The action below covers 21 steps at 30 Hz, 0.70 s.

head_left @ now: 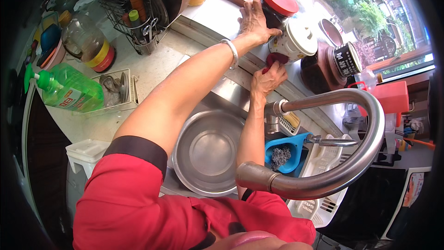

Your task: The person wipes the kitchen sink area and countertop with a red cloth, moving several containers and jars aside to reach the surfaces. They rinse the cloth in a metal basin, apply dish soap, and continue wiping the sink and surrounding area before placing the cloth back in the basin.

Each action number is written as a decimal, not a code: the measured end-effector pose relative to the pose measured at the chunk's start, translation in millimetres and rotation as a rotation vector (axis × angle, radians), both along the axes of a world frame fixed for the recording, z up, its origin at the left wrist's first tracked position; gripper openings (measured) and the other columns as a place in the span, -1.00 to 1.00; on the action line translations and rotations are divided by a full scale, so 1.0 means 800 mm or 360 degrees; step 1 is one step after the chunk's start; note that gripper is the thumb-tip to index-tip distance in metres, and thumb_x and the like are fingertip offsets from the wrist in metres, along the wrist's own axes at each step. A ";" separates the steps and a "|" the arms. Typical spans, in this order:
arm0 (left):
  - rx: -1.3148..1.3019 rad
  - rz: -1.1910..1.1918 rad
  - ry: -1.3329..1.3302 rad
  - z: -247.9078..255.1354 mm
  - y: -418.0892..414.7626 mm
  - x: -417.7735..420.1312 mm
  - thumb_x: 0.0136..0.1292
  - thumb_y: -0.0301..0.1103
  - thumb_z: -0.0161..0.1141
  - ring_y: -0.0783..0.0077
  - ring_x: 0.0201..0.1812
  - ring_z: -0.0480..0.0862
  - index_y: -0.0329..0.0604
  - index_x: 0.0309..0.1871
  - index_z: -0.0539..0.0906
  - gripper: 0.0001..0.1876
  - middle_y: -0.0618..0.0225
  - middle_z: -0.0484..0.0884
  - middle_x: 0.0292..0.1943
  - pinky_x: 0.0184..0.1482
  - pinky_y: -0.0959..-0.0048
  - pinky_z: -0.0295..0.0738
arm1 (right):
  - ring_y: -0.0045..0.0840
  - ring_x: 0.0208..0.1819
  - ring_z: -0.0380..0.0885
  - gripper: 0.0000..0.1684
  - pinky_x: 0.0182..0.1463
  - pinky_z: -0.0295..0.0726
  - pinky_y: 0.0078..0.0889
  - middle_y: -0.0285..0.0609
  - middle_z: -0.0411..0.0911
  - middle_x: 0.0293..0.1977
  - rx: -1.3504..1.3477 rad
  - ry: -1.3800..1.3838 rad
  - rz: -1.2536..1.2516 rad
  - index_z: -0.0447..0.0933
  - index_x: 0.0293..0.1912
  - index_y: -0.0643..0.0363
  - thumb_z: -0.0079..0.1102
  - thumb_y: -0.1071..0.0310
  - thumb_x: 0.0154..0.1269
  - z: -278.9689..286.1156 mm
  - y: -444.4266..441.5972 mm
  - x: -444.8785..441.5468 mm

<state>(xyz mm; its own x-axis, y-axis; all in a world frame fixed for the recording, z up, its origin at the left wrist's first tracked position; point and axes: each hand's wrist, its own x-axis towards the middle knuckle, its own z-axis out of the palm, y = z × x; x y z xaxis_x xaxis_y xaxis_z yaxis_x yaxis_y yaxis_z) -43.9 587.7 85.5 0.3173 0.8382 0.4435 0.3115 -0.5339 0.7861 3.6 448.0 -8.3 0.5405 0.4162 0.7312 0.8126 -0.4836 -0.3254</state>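
Note:
My left hand (255,22) is spread against the side of a dark jar with a red lid (280,1) on the windowsill. Its thumb reaches to a white lidded canister (295,40) with a small pattern, close beside the jar. Below, my right hand (269,79) grips a dark red cloth (276,59) against the lower side of that canister. The fingers partly cover the cloth. Both arms stretch across the sink, where a round metal basin (212,146) sits beneath them.
A curved metal faucet (374,139) arches over the right side of the sink. A brown jar (317,66) stands right of the canister. Blue sink caddy (295,159) holds a scourer. Green soap bottle (74,90) and wire utensil rack (138,24) stand on the left counter.

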 end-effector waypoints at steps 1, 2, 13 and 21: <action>-0.0029 -0.0037 -0.0019 0.001 0.003 -0.002 -0.25 -0.01 0.67 -0.19 0.36 0.17 -0.08 0.46 -0.14 0.33 -0.03 0.10 0.31 0.29 -0.26 0.24 | 0.04 0.06 0.40 -0.53 0.21 0.38 0.00 0.15 0.50 -0.02 -0.0028 -0.0017 -0.0025 0.56 -0.05 0.30 0.22 0.51 -0.07 0.001 0.002 -0.005; -0.0058 -0.0075 -0.0037 0.002 0.006 -0.003 -0.21 -0.03 0.65 -0.20 0.36 0.17 -0.06 0.47 -0.15 0.31 -0.04 0.10 0.31 0.30 -0.25 0.23 | 0.03 0.07 0.40 -0.53 0.22 0.38 -0.01 0.14 0.50 -0.01 -0.0120 -0.0019 0.0067 0.56 -0.05 0.29 0.21 0.51 -0.08 0.006 0.008 -0.006; -0.0580 -0.0224 0.0280 0.015 0.005 -0.054 0.08 -0.14 0.42 -0.33 0.29 0.38 -0.33 0.53 -0.13 0.12 -0.33 0.20 0.31 0.35 0.06 0.38 | -0.02 0.08 0.40 -0.33 0.21 0.45 -0.06 0.01 0.45 0.09 -0.0345 0.0160 -0.0056 0.53 0.10 0.25 0.30 0.54 -0.16 0.016 -0.020 -0.012; -0.0988 -0.0578 0.0099 -0.010 0.018 -0.042 0.05 -0.45 0.32 0.05 0.29 0.45 -0.53 0.51 -0.33 0.15 -0.21 0.42 0.24 0.33 0.34 0.37 | 0.00 0.09 0.38 -0.42 0.15 0.51 -0.02 0.12 0.36 0.01 -0.0565 0.0211 0.0214 0.47 0.04 0.29 0.26 0.46 -0.09 0.031 0.040 -0.038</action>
